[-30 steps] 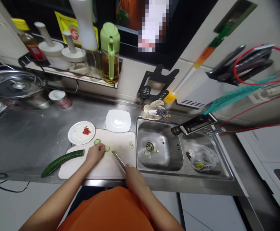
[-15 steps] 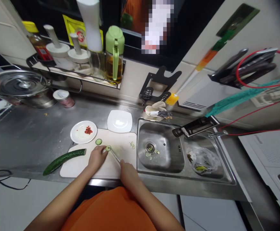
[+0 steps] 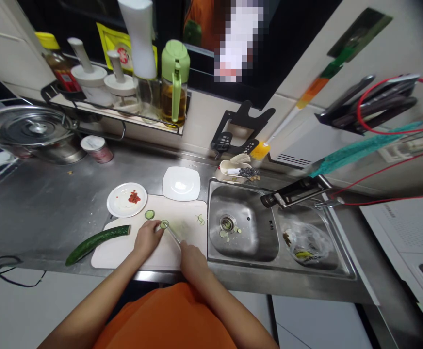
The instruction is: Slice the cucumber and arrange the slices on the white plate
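Note:
Between the fingertips of my left hand [image 3: 149, 238] is a thin cucumber slice [image 3: 164, 224], held above the white cutting board [image 3: 124, 252]. My right hand [image 3: 194, 261] is closed round the handle of a knife [image 3: 174, 233], whose tip meets the slice. Another cucumber slice [image 3: 149, 214] lies on the board just beyond my left hand. Thin green peel strips [image 3: 200, 219] rest near the board's right edge. A cut cucumber [image 3: 97, 242] lies at the left, partly on the board and partly on the counter.
Behind the board stand a round plate [image 3: 120, 206] with chopped red bits and a square white plate [image 3: 181, 183]. To the right, a steel sink [image 3: 246, 242] has several slices near its drain. A faucet [image 3: 287, 193] reaches over it. A seasoning rack [image 3: 124, 114] hangs above the counter.
My right hand and the knife have shifted very slightly at the slice. My left hand keeps its hold, and the other things stay where they were.

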A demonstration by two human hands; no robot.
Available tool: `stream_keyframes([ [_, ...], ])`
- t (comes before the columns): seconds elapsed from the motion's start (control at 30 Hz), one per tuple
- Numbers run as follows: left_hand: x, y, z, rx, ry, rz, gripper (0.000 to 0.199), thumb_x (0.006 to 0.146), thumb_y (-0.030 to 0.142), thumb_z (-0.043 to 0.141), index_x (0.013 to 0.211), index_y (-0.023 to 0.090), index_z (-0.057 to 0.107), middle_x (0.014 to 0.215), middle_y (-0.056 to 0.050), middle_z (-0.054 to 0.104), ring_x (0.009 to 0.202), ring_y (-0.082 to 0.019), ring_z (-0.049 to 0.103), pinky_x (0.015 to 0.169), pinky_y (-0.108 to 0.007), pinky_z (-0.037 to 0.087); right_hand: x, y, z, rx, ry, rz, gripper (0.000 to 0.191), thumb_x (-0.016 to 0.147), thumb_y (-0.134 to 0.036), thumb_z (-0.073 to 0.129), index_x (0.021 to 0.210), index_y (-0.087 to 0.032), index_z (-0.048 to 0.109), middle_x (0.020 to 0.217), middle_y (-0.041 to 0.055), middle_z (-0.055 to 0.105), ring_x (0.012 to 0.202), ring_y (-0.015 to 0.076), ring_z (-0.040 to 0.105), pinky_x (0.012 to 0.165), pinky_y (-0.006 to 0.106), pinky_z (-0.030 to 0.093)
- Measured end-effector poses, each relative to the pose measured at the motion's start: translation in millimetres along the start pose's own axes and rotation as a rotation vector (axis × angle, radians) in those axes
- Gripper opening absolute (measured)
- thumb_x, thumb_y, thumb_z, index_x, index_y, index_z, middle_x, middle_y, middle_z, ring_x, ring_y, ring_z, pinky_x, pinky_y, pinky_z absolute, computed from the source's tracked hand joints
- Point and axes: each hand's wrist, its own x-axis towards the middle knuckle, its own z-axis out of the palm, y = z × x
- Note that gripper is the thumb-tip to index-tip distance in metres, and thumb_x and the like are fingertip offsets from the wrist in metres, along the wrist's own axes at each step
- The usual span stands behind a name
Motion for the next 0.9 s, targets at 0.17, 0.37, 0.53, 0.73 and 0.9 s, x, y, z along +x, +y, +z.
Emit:
stream_keyframes([
  [0.17,0,1,-0.3,-0.003,-0.005,-0.009,0.027,0.077,0.030,0.055,0.098,0.017,0.066,0.102,-0.008,0.067,0.096,-0.020,0.060,0.089,-0.029,0.043,3,-4,0,-0.008,-0.008,-0.001,0.035,0.085,-0.002,0.031,0.114,-0.014,0.047,0.099,0.0130,0.064,0.097,0.0231,0.061,0.074,0.030,0.045],
  [0.37,3,4,-2.1,0.000,-0.011,-0.044,0.023,0.076,0.028,0.055,0.094,0.018,0.066,0.097,-0.007,0.068,0.093,-0.020,0.060,0.086,-0.029,0.044,0,-3,1,-0.001,0.004,-0.014,0.036,0.084,-0.001,0.033,0.114,-0.014,0.048,0.097,0.0142,0.064,0.099,0.0235,0.061,0.075,0.031,0.044],
  [0.53,7,7,-4.2,0.003,-0.018,-0.070,0.017,0.073,0.027,0.058,0.086,0.019,0.064,0.093,-0.006,0.068,0.090,-0.020,0.060,0.082,-0.028,0.043,-14,9,4,-0.022,0.007,-0.016,0.035,0.083,-0.001,0.035,0.112,-0.013,0.050,0.097,0.0143,0.064,0.098,0.0237,0.061,0.074,0.030,0.044],
  [0.73,9,12,-8.0,-0.042,-0.082,-0.130,0.014,0.077,0.033,0.055,0.075,0.021,0.061,0.077,-0.001,0.067,0.073,-0.016,0.060,0.069,-0.024,0.041,-26,18,4,-0.012,-0.017,0.067,0.034,0.083,-0.002,0.036,0.110,-0.016,0.051,0.093,0.0129,0.065,0.097,0.0232,0.062,0.070,0.027,0.043],
  [0.9,14,7,-22.7,-0.057,-0.050,-0.164,0.015,0.077,0.035,0.054,0.079,0.022,0.062,0.073,0.001,0.068,0.069,-0.014,0.061,0.065,-0.022,0.039,-27,19,5,0.007,-0.026,0.074,0.035,0.083,-0.002,0.037,0.111,-0.017,0.051,0.095,0.0132,0.065,0.097,0.0236,0.062,0.070,0.028,0.044],
])
